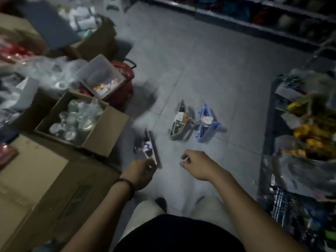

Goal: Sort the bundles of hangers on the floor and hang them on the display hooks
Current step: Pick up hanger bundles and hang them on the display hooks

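Left hand (pixel 141 174) grips the near end of a grey hanger bundle (pixel 149 147) with a white label; right hand (pixel 197 165) hovers loosely curled, empty; beige bundle (pixel 181 123) and blue bundle (pixel 207 123) lie side by side further out on the floor (pixel 218 70).

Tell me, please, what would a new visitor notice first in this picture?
Probably the three hanger bundles on the grey floor: a blue bundle beside a tan bundle, and a dark bundle nearer, at the left hand. The right hand hovers empty. At left, an open cardboard box holds shiny clear wrapped items.
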The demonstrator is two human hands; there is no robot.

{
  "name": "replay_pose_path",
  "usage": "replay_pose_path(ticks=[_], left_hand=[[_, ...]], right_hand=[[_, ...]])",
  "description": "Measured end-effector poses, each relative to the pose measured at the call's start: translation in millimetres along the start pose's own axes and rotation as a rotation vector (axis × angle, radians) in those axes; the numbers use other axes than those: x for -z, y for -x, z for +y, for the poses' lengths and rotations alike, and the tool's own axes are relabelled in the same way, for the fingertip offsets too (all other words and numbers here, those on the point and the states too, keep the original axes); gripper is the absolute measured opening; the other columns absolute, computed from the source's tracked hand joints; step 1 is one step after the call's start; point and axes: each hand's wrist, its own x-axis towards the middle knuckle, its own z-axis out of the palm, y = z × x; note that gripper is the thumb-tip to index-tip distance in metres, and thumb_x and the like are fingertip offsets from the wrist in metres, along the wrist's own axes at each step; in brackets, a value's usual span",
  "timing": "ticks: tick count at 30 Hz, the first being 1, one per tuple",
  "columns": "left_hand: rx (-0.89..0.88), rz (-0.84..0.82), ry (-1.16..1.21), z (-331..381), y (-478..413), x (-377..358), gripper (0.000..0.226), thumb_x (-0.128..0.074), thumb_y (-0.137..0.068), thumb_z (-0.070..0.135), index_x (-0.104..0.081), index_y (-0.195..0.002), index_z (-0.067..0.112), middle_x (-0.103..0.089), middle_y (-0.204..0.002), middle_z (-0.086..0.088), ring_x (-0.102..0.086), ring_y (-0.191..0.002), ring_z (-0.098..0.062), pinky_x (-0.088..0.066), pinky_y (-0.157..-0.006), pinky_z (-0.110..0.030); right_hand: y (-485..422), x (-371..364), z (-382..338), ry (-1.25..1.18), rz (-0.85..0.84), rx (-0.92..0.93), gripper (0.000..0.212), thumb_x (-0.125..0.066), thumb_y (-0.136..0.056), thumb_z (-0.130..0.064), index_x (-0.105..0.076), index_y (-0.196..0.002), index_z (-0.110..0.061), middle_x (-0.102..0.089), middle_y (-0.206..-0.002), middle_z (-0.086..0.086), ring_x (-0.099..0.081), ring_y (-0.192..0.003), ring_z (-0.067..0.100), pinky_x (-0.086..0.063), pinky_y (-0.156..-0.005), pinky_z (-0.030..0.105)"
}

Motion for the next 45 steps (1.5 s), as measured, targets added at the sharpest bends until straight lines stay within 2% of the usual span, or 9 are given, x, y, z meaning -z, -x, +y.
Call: replay_pose_path(ticks=[9,16,18,23,28,33,40,43,45], left_hand=[[0.281,-0.011,0.227,-50.7,-122.6,24.6,0.025,-0.054,-0.103,0.037,-0.071,-0.118,0.025,-0.073,-0.114,0.003,-0.067,-0.101,-0.015,-0.055,-0.086,-0.031],[0.526,-0.028,0.483,-129.8,-268.5,-7.5,0.022,-0.051,-0.106,0.034,-0.067,-0.120,0.030,-0.065,-0.112,0.009,-0.062,-0.097,-0.007,-0.053,-0.084,-0.023],[0.541,-0.067,0.529,-163.5,-319.4,-36.2,0.019,-0.049,-0.107,0.029,-0.067,-0.115,0.031,-0.059,-0.106,0.016,-0.058,-0.095,-0.002,-0.045,-0.077,-0.014],[0.738,-0.155,0.614,-272.3,-455.5,-148.1,0.023,-0.064,-0.097,0.032,-0.068,-0.118,0.025,-0.069,-0.122,0.000,-0.063,-0.108,-0.019,-0.049,-0.093,-0.027],[0.985,-0.137,0.858,-368.6,-560.8,-274.5,0.066,-0.077,-0.085,0.027,-0.053,-0.145,0.014,-0.062,-0.139,-0.009,-0.060,-0.126,-0.031,-0.050,-0.107,-0.038],[1.078,0.025,1.027,-393.1,-608.4,-361.4,0.064,-0.065,-0.073,0.031,-0.060,-0.135,0.016,-0.067,-0.130,-0.013,-0.064,-0.119,-0.036,-0.053,-0.104,-0.044],[1.263,0.193,1.235,-414.9,-625.9,-431.0,0.063,-0.057,-0.059,0.032,-0.069,-0.117,0.010,-0.074,-0.112,-0.012,-0.070,-0.099,-0.032,-0.059,-0.093,-0.046],[1.227,0.114,1.331,-408.3,-628.2,-414.9,0.050,-0.054,-0.071,0.023,-0.067,-0.116,0.006,-0.068,-0.089,-0.008,-0.060,-0.066,-0.022,-0.052,-0.052,-0.025],[1.170,0.020,1.348,-399.3,-628.2,-403.1,0.031,-0.051,-0.083,0.012,-0.064,-0.111,0.009,-0.056,-0.074,-0.004,-0.047,-0.055,-0.018,-0.036,-0.044,-0.019]], right_hand=[[-224.0,29.3,-29.1,0.124,-0.172,0.064,0.026,-0.061,-0.101,-0.038,-0.065,-0.114,-0.017,-0.068,-0.115,0.008,-0.064,-0.100,0.024,-0.054,-0.085,0.037],[-443.7,-15.7,-28.1,0.254,-0.374,0.040,0.040,-0.056,-0.102,-0.039,-0.057,-0.135,-0.016,-0.066,-0.128,0.013,-0.063,-0.113,0.030,-0.052,-0.090,0.035],[-506.3,-46.9,-19.1,0.266,-0.392,0.027,0.039,-0.056,-0.102,-0.038,-0.058,-0.135,-0.017,-0.066,-0.128,0.012,-0.063,-0.114,0.029,-0.047,-0.085,0.032],[-652.0,-156.8,29.8,0.195,-0.419,-0.071,0.027,-0.062,-0.096,-0.030,-0.067,-0.121,-0.023,-0.071,-0.119,0.009,-0.066,-0.108,0.028,-0.044,-0.080,0.026],[-756.3,-269.6,81.9,0.166,-0.403,-0.104,0.051,-0.064,-0.099,-0.026,-0.048,-0.148,-0.021,-0.060,-0.139,0.014,-0.060,-0.123,0.034,-0.047,-0.094,0.032],[-810.3,-339.6,113.1,0.289,-0.406,0.031,0.071,-0.064,-0.099,-0.031,-0.028,-0.160,-0.033,-0.047,-0.146,0.015,-0.057,-0.126,0.036,-0.051,-0.105,0.044],[-819.9,-371.5,134.6,0.221,-0.350,0.011,0.051,-0.058,-0.094,-0.033,-0.041,-0.142,-0.030,-0.066,-0.128,0.011,-0.065,-0.112,0.034,-0.059,-0.093,0.047],[-816.0,-372.8,132.4,0.112,-0.359,-0.014,0.053,-0.061,-0.099,-0.032,-0.036,-0.144,-0.035,-0.065,-0.132,0.012,-0.067,-0.111,0.032,-0.062,-0.091,0.047],[-815.3,-368.5,133.5,0.106,-0.344,0.001,0.052,-0.063,-0.099,-0.034,-0.037,-0.144,-0.034,-0.065,-0.133,0.011,-0.068,-0.111,0.031,-0.063,-0.089,0.046]])
